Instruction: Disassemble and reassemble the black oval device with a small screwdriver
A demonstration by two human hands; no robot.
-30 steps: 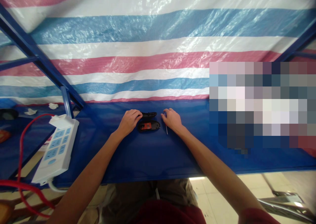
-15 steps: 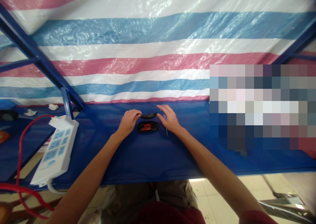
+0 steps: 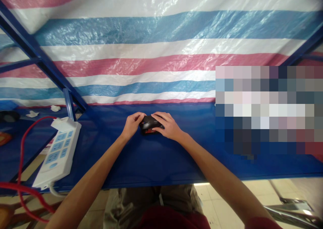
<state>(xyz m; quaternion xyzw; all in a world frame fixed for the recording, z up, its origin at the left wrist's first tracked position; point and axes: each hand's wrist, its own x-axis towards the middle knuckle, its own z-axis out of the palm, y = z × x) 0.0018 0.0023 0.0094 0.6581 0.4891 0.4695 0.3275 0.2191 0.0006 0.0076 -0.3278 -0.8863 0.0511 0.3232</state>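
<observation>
A small black device [image 3: 149,124] with a red part showing at its lower edge lies on the blue table [image 3: 156,158]. A black cover piece now sits on top of it. My left hand [image 3: 132,124] grips the cover's left end with curled fingers. My right hand [image 3: 168,125] lies over its right end, fingers pressed down on it. Both hands touch the same black piece; the lower half is mostly hidden beneath it.
A white power strip [image 3: 58,151] with blue buttons and a red cable [image 3: 24,145] lies at the left. Blue metal frame bars [image 3: 37,52] rise on the left. A striped tarp [image 3: 151,54] hangs behind. A blurred patch covers the right.
The black cover, earlier lying behind the opened base, has been brought forward onto it. My right hand moved left from beside a thin tool onto the cover; the tool is no longer visible.
</observation>
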